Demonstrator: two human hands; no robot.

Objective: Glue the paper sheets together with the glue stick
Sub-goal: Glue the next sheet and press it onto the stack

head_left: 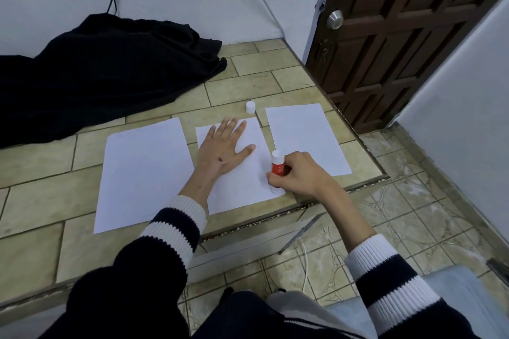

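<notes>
Three white paper sheets, plain, lying flat and side by side on a tiled ledge, none touching another. Left sheet [143,173]: appears the largest, nearest the black-sleeved arm, uncovered. Middle sheet [242,184]: slightly askew, its near right corner at the ledge's front edge, pinned under a flat palm. Right sheet [303,135]: set farther back, near edge partly hidden behind a hand. Glue stick [277,163]: short cylinder, red body with white end uppermost, standing roughly upright with its lower end on the middle sheet's right margin, uncapped. Cap [250,107]: small, white, standing on the tiles just beyond the middle sheet's far right corner.
</notes>
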